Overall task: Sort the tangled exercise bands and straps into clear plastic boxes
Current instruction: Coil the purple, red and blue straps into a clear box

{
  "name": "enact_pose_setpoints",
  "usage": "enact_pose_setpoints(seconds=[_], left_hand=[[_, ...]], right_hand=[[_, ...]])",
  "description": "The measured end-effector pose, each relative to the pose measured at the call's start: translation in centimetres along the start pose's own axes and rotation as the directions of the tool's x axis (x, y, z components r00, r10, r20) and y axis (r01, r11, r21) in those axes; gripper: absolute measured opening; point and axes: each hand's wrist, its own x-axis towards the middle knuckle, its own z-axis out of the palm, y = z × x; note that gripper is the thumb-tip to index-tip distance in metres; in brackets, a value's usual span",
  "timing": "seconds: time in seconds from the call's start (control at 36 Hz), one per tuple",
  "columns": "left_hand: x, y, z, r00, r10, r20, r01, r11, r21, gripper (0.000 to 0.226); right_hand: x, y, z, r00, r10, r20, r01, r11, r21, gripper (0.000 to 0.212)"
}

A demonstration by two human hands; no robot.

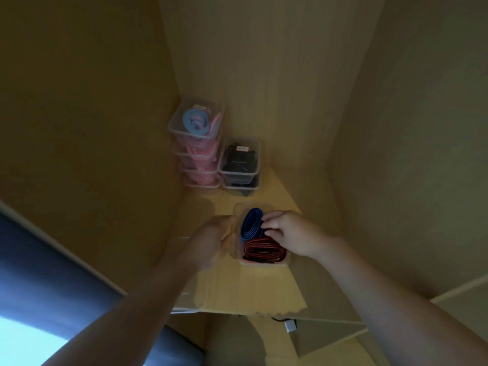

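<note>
The blue strap (251, 224) is tucked in the far end of the clear box (261, 263) on the shelf (280, 291), pinched at its right edge by the right hand (286, 231) fingers (266, 219). Its long axis runs away from them, slightly tilted. The left hand (208, 240) is blurred, fingers curled at the box's left wall; grip can't be told.

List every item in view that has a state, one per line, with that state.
Front clear box: open, no lid on, resting on the shelf.
Blue strap: coiled, in the box's far half.
Red strap: coiled, in the near half.
Right hand: fingertips on the blue strap.
Left hand: at the box's left side; grip blurred.
Pink stack: boxes stacked, filled.
Black stack: boxes stacked, filled.
</note>
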Motion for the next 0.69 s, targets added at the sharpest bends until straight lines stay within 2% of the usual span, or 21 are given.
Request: enact_pose_setpoints(seconds=[0.08,0.17,0.22,0.31,0.39,0.5,0.56,0.64,0.69], left_hand=[[-3.0,-1.7,0.1,1.000,-0.030,-0.009,0.030,1.000,-0.007,0.041],[-6.1,-2.0,-0.6,0.995,-0.074,-0.062,0.068,0.993,-0.094,0.035],[-8.7,-1.8,-1.0,0.982,-0.158,-0.104,0.147,0.983,-0.107,0.028],[-12.7,-2.0,-1.2,0.972,-0.187,-0.144,0.165,0.975,-0.152,0.028],[-16.0,-2.8,-0.6,0.940,-0.282,-0.190,0.252,0.953,-0.169,0.029],[-18.8,-3.0,-0.1,0.911,-0.365,-0.192,0.331,0.925,-0.186,0.032],[-19.6,-3.2,0.0,0.903,-0.392,-0.176,0.353,0.911,-0.215,0.034],[-20.0,-3.1,-0.3,0.907,-0.382,-0.180,0.336,0.910,-0.242,0.034],[-20.1,-3.1,-0.5,0.919,-0.359,-0.163,0.314,0.916,-0.251,0.039]], right_hand=[[-0.2,-1.9,0.9,0.996,-0.082,-0.028,0.081,0.996,-0.027,0.032],[-0.8,-4.6,2.3,0.978,-0.209,-0.007,0.209,0.978,-0.028,0.031],[-1.1,-6.2,3.9,0.954,-0.301,-0.012,0.300,0.954,-0.026,0.030],[-1.5,-8.0,7.3,0.919,-0.393,0.016,0.393,0.919,-0.023,0.032],[-1.9,-9.6,10.8,0.891,-0.441,0.106,0.449,0.891,-0.065,0.036],[-1.9,-10.4,14.5,0.893,-0.413,0.178,0.447,0.860,-0.247,0.039],[-2.1,-10.4,15.7,0.907,-0.402,0.129,0.422,0.867,-0.267,0.033],[-2.0,-10.4,16.6,0.894,-0.443,-0.057,0.421,0.878,-0.228,0.016],[-1.9,-10.2,17.1,0.892,-0.433,-0.128,0.407,0.894,-0.186,0.015]])
